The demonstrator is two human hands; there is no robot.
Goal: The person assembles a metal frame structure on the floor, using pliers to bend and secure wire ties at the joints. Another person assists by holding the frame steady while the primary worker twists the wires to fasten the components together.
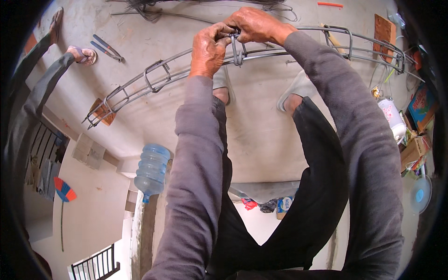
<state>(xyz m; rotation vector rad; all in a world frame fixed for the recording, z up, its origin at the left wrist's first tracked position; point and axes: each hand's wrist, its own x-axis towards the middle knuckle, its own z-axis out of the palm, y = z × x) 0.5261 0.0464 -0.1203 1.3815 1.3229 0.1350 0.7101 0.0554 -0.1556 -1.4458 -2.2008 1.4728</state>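
Observation:
A long cage of steel reinforcing bars [185, 77] stretches across in front of me, with square wire stirrups set along it. My left hand [208, 50] is closed, its thumb and fingers pinched on a steel stirrup [237, 57] at the cage's middle. From the other side my right hand [258, 26] closes on the top of that same stirrup, fingertips almost against the left ones. Anything small between the fingertips, such as tie wire, is hidden. Further stirrups stand on the left [153, 76] and right [339, 36] stretches of the cage.
Wooden blocks [105, 112] and a board [383, 35] lie by the cage's ends. Long-handled cutters [107, 48] rest on the floor near another person's sandalled foot [83, 55]. Dark wire [149, 8] is heaped at the far side. A blue water jug [152, 170] lies nearer me.

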